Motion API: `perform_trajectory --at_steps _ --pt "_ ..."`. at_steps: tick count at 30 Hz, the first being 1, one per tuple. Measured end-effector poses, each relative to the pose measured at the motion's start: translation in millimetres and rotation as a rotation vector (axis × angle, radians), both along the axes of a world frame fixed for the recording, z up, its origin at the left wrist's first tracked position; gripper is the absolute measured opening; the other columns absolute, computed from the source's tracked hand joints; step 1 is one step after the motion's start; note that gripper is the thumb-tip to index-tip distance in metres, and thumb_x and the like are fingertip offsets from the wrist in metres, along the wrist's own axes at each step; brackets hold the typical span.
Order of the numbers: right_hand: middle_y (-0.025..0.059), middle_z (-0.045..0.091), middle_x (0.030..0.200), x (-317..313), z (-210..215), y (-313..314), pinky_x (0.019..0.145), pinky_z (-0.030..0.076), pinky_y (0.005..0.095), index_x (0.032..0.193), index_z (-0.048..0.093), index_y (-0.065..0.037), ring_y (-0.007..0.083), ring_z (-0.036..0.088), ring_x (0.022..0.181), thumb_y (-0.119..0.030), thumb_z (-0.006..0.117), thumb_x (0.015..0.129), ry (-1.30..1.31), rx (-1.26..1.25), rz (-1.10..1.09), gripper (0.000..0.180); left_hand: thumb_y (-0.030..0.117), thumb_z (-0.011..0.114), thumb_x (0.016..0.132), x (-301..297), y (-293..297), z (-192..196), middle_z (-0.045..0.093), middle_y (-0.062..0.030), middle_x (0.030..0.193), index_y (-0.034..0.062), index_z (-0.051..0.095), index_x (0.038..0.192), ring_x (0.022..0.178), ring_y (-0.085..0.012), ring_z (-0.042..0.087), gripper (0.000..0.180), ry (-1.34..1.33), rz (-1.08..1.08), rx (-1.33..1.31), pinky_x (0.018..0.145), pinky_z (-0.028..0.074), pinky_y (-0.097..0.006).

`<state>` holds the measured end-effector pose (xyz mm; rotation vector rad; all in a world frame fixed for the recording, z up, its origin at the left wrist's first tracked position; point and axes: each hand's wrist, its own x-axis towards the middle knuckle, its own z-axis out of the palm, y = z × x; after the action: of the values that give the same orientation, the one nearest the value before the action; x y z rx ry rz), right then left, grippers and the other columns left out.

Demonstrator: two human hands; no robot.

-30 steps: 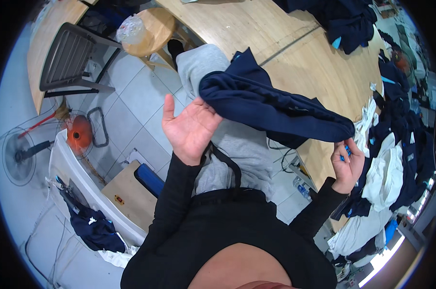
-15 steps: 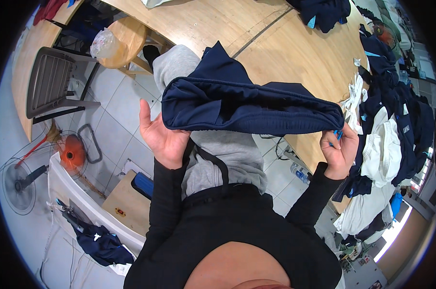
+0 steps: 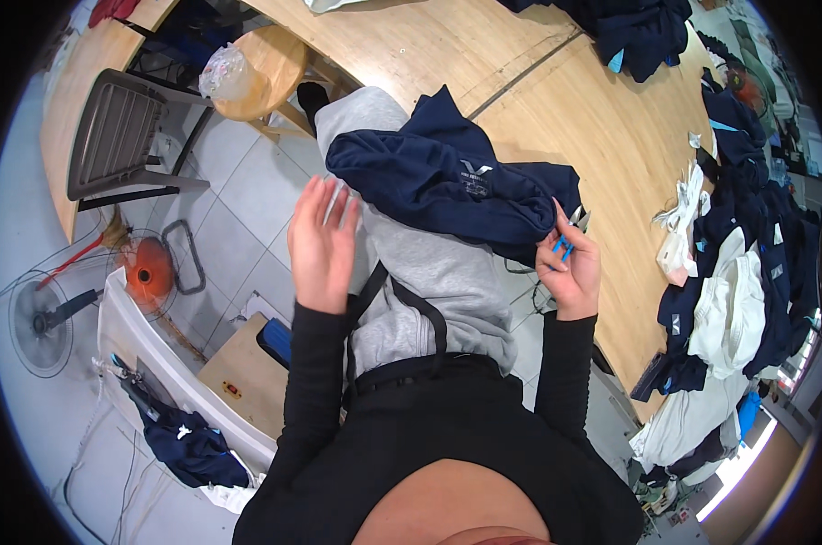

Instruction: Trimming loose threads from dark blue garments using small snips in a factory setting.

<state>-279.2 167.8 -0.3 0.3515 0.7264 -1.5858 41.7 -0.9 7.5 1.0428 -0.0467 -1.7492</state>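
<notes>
A navy garment (image 3: 411, 186) with a gathered waistband edge and a small pale print near its middle lies across my grey-trousered lap (image 3: 429, 272) and the table's edge. My left hand (image 3: 324, 250) is open, palm up, fingers stretched just below the garment's left end and holding nothing. At the other end, my right hand (image 3: 570, 272) is closed round small blue-handled thread snips (image 3: 563, 245), whose metal blades point up past the fingers. That hand's fingertips also touch the garment's right edge; how firmly they grip the cloth is hidden.
The wooden table (image 3: 610, 209) extends ahead and right. Heaped navy and white garments (image 3: 733, 300) line its right side, with more navy cloth (image 3: 642, 36) at the far edge. To the left stand a round stool (image 3: 270, 68) with a plastic bag, a folding chair (image 3: 120, 136) and a fan (image 3: 43, 322).
The garment's open waistband has folded over, bringing its print into view. My right hand has moved left with the snips. My left hand has come off the cloth, fingers now straightened.
</notes>
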Motion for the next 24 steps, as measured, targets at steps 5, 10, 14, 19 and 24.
perform_trajectory --at_steps 5,10,14,19,24 --pt "0.0033 0.080 0.113 -6 -8 2 0.045 0.031 0.0213 0.138 0.067 -0.002 0.0044 0.064 0.073 -0.007 0.060 0.106 0.062 0.011 0.026 0.032 0.007 0.069 0.104 -19 57 22 0.075 -0.0101 0.105 -0.0030 0.066 0.122 0.088 -0.0192 0.074 0.020 -0.254 -0.470 -0.128 0.079 0.060 -0.031" --pt "-0.0004 0.072 0.102 9 12 -10 0.046 0.030 0.0199 0.134 0.069 -0.001 0.0043 0.057 0.071 -0.007 0.064 0.107 0.398 0.135 0.130 0.028 0.002 0.072 0.100 -38 73 2 0.078 -0.0123 0.105 -0.0053 0.071 0.115 0.091 -0.0197 0.077 0.016 -0.327 -0.565 -0.106 0.082 0.061 -0.029" --pt "-0.0003 0.070 0.104 17 21 -8 0.047 0.029 0.0198 0.134 0.069 -0.001 0.0037 0.055 0.072 -0.009 0.064 0.108 0.613 0.250 0.155 0.028 -0.002 0.079 0.090 -38 74 7 0.076 -0.0103 0.100 -0.0017 0.076 0.105 0.083 -0.0167 0.075 0.015 -1.003 -0.593 -0.659 0.073 0.058 -0.027" --pt "0.0032 0.072 0.099 15 28 -8 0.048 0.029 0.0205 0.123 0.076 -0.001 0.0018 0.052 0.068 -0.013 0.067 0.108 0.977 0.450 0.200 0.020 0.000 0.086 0.083 -55 69 10 0.067 -0.0096 0.087 0.0000 0.075 0.099 0.071 -0.0228 0.067 0.019 -1.172 -0.502 -0.902 0.065 0.054 -0.034" --pt "-0.0014 0.062 0.077 18 46 -3 0.049 0.026 0.0207 0.121 0.072 0.000 0.0019 0.042 0.054 -0.023 0.065 0.111 1.268 0.489 -0.046 0.026 0.004 0.090 0.083 -60 69 -2 0.067 -0.0088 0.086 -0.0013 0.075 0.093 0.070 -0.0194 0.067 0.018 -1.310 -0.475 -0.898 0.064 0.053 -0.031"
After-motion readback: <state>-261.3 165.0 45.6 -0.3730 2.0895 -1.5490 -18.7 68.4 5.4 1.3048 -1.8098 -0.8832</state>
